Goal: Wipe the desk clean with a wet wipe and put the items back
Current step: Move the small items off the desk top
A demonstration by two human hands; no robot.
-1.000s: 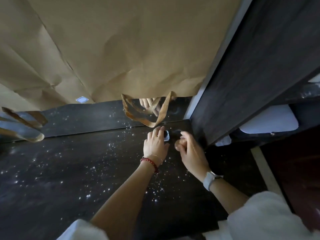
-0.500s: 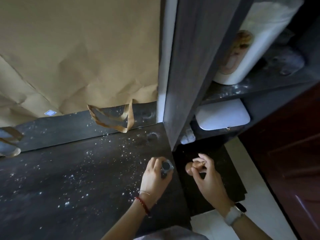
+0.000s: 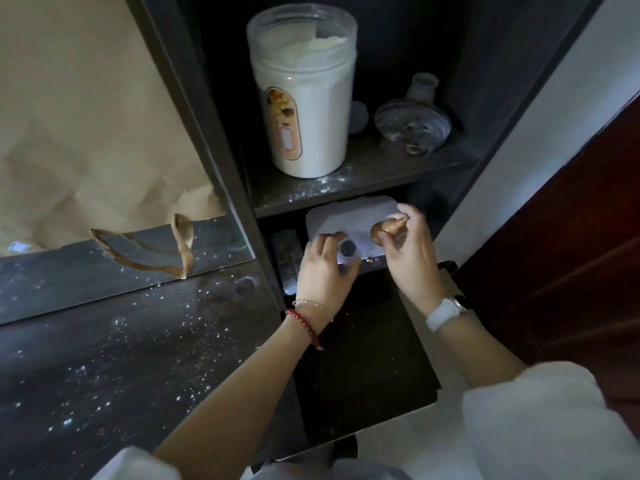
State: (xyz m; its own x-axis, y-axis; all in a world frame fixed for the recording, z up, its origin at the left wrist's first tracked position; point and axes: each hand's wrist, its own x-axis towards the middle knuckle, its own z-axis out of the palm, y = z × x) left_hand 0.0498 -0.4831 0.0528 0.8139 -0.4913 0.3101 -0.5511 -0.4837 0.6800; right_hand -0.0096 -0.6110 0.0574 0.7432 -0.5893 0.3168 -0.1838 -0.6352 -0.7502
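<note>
Head view: both hands have swung off the powder-speckled desk (image 3: 114,348) to the shelf; left hand (image 3: 323,271) grips a small dark bottle (image 3: 347,252), right hand (image 3: 410,252) a bronze ornament (image 3: 386,230), clearing ahead of wiping

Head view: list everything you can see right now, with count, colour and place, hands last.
Desk: one, dark, lower left, dusted with white specks.
Paper bag: one, brown, upper left, handles hanging down.
Jar of white powder: one, translucent, upper shelf.
Glass flask: one, clear, upper shelf, right of the jar.
White box: one, lower shelf, behind the hands.
Small dark bottle: one, held in the left hand.
Copper-coloured object: one, held in the right hand.
Left hand: red bead bracelet.
Right hand: white watch.
</note>
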